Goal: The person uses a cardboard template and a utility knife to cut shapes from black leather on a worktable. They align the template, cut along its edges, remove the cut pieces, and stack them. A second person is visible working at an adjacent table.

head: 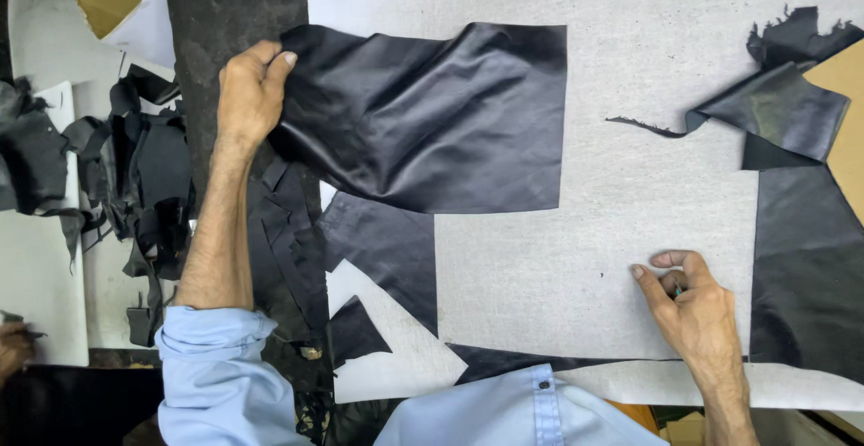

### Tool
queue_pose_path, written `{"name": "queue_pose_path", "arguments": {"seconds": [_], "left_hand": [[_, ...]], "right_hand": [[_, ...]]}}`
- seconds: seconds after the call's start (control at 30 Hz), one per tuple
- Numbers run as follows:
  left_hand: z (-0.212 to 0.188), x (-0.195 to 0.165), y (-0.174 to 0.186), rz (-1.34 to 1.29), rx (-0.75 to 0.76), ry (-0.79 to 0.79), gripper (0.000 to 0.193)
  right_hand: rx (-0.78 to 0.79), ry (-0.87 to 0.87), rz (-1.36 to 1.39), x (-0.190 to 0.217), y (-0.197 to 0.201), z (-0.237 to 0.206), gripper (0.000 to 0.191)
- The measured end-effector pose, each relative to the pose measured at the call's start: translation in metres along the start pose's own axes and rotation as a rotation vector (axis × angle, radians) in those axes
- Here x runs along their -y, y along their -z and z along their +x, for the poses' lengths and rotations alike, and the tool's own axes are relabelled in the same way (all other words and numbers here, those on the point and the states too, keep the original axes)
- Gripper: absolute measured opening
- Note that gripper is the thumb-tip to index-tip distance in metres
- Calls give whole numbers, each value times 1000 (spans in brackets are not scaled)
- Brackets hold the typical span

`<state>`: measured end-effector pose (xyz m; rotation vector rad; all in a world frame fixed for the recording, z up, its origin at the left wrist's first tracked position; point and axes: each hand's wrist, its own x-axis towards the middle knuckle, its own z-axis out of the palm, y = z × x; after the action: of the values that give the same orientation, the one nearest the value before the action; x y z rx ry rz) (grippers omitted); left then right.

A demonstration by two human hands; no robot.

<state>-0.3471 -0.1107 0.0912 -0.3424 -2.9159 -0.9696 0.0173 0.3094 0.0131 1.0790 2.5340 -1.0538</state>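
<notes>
Pinching dark leather sheet (432,117) over grey board (630,68), left hand (252,90); right hand (693,306) curled, perhaps around a tool

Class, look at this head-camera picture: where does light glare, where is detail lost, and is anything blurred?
Head view: soft sheen streaks the crumpled black leather sheet gripped by the left hand; the dark scrap pile loses detail in shadow; the right hand on the grey cutting board looks sharp, no obvious blur.
</notes>
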Motion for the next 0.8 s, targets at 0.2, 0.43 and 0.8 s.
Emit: {"name": "queue_pose_path", "arguments": {"seconds": [0.2, 0.43, 0.8], "left_hand": [[-9, -86, -36, -269, 164, -12, 33], [-17, -132, -85, -185, 283, -161, 52], [-40, -101, -92, -370, 407, 92, 28]], "right_hand": [[19, -43, -11, -3, 0, 7, 37], [18, -50, 49, -4, 0, 5, 34], [66, -117, 98, -7, 3, 16, 30]]}}
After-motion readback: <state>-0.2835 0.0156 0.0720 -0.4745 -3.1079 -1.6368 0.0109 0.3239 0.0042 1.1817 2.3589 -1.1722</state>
